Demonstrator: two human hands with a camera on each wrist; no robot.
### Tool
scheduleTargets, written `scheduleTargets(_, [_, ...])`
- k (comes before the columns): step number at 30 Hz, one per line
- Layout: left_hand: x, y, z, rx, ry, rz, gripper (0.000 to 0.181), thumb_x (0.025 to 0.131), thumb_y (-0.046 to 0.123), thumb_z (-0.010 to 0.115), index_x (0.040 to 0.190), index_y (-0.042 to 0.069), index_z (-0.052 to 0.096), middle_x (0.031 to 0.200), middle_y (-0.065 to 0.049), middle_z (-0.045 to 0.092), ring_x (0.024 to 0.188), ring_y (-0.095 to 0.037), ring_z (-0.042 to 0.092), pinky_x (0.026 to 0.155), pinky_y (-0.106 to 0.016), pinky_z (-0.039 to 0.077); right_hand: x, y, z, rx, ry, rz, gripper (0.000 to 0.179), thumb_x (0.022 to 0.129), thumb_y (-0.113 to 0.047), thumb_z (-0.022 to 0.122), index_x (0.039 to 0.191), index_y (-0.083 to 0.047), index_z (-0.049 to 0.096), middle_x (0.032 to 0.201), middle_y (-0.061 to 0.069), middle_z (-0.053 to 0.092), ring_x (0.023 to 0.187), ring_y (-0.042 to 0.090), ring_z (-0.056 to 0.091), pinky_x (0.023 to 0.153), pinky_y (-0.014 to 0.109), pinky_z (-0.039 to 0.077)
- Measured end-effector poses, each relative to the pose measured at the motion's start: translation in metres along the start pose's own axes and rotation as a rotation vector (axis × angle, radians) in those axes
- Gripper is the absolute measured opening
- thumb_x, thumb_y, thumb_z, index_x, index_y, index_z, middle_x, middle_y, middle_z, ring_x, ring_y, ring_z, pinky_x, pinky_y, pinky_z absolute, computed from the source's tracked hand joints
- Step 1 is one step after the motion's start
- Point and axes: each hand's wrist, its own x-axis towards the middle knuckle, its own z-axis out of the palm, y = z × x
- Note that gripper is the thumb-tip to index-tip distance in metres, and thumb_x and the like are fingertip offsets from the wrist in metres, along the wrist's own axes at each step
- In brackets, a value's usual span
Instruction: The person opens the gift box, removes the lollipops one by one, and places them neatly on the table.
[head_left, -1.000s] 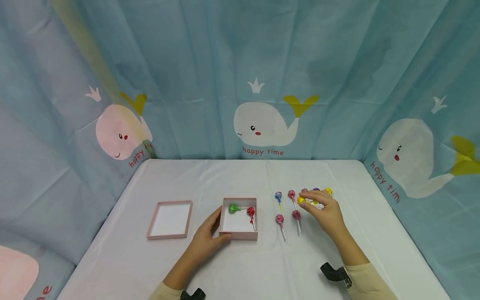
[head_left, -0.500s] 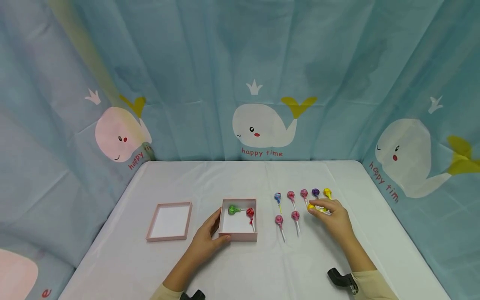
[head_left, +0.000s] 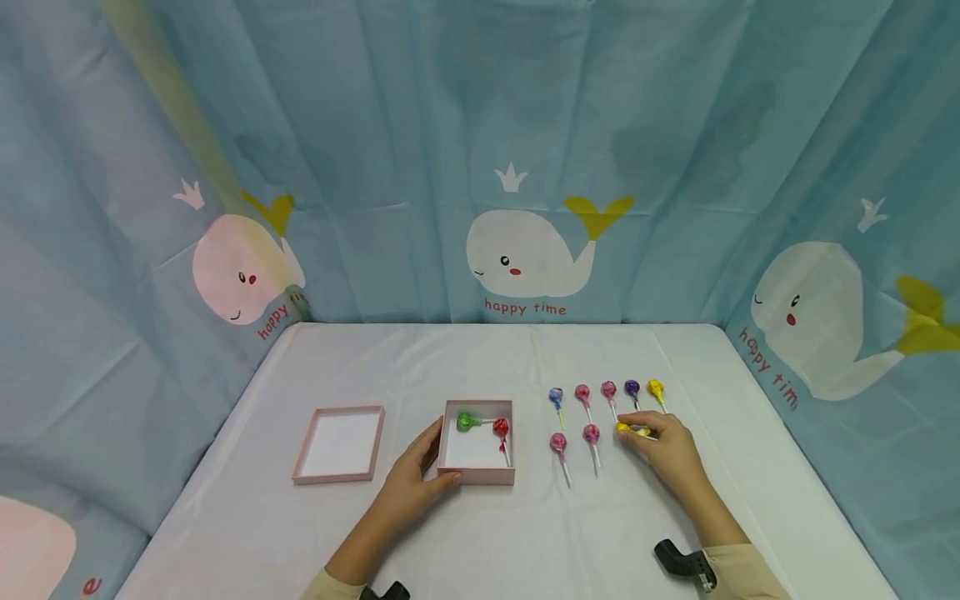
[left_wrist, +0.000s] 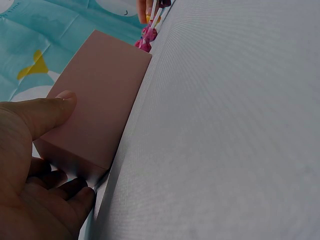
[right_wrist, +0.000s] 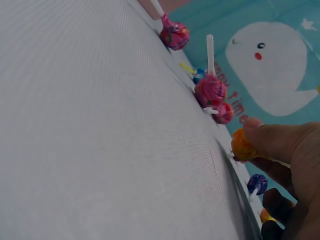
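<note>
My left hand (head_left: pixel 411 477) holds the open pink box (head_left: pixel 477 476) at its near left corner, thumb on the front wall and fingers by the left side. In that box lie a green lollipop (head_left: pixel 466 421) and a red lollipop (head_left: pixel 501 427). Right of it, my right hand (head_left: pixel 666 447) pinches a yellow lollipop (right_wrist: pixel 242 145) by its wrapped head, low at the tabletop; I cannot tell whether it touches the cloth. Just behind that hand are a purple lollipop (head_left: pixel 632 387) and another yellow lollipop (head_left: pixel 656 389).
A shallow pink lid (head_left: pixel 338 479) lies left of the box. Between box and right hand, a blue lollipop (head_left: pixel 555 395) and several pink lollipops (head_left: pixel 558 443) lie in two rows on the white tablecloth (head_left: pixel 480 550). A whale-printed curtain (head_left: pixel 390 250) hangs around the table.
My right hand has moved nearer and slightly right with the yellow lollipop, uncovering the back row of lollipops. The left hand and the box stay where they were.
</note>
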Motion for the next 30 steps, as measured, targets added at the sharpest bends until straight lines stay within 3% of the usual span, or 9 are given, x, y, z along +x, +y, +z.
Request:
scheduleTargets(8, [0.0,0.0,0.0,-0.01,0.001,-0.002,0.098,0.083,0.025,0.087,0.163,0.021,0.03,0.166,-0.003,0.032,0.153,-0.025,0.032,0.123,-0.038,0.031,0.0,-0.002,0.001,-0.041,-0.007,0.028,0.026,0.088,-0.029,0.084,0.111,-0.017,0.081,0.107,0.003,0.076,0.091,0.02,0.057,0.075,0.03,0.049])
scheduleTargets(14, [0.0,-0.001,0.001,-0.02,-0.001,-0.004,0.097,0.083,0.025,0.087,0.162,0.022,0.03,0.166,-0.002,0.032,0.153,-0.024,0.032,0.123,-0.039,0.031,0.0,-0.007,0.001,-0.054,-0.043,0.104,0.027,0.087,-0.03,0.084,0.109,-0.015,0.078,0.101,0.005,0.073,0.082,0.02,0.052,0.066,0.029,0.042])
scheduleTargets(23, [0.0,-0.003,0.001,-0.01,-0.004,-0.002,0.097,0.084,0.026,0.087,0.163,0.021,0.03,0.167,-0.002,0.031,0.153,-0.024,0.032,0.123,-0.039,0.031,0.001,-0.012,0.002,-0.023,-0.098,0.159,0.028,0.086,-0.028,0.084,0.108,-0.012,0.076,0.112,0.008,0.073,0.096,0.023,0.06,0.079,0.034,0.049])
scheduleTargets(30, [0.0,-0.005,0.001,0.012,0.002,0.01,0.097,0.084,0.029,0.086,0.163,0.022,0.03,0.167,-0.002,0.032,0.152,-0.025,0.032,0.122,-0.039,0.032,0.003,-0.012,0.005,-0.03,-0.059,0.162,0.029,0.086,-0.031,0.084,0.106,-0.011,0.076,0.104,0.007,0.072,0.086,0.021,0.055,0.069,0.031,0.045])
